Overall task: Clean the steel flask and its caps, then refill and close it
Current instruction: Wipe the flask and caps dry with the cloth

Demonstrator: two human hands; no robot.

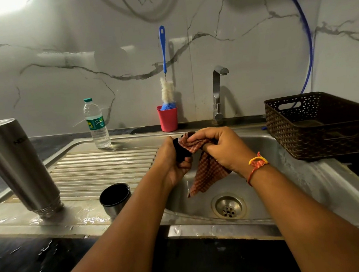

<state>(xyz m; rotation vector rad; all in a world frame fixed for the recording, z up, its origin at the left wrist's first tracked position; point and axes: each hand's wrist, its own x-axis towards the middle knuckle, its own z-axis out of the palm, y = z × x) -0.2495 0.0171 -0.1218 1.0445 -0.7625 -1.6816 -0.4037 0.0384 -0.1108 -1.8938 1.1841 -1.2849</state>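
Flask: your steel flask (18,168) stood mouth-down on the wet drainboard (103,163) at the left, its long axis near upright and its base tilted up and to the left.
Left hand: your left hand (172,162) had its fingers curled round the black cap (182,151) above the sink basin (254,194).
Right hand: your right hand (222,151) pinched the checked cloth (209,172) against that cap.
Cup cap: the cup cap (114,197) sat open side up near the flask, not touching it.

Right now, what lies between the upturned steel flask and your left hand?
In the head view, the steel cup cap stands mouth up on the wet drainboard between the flask and the left hand gripping a black cap.
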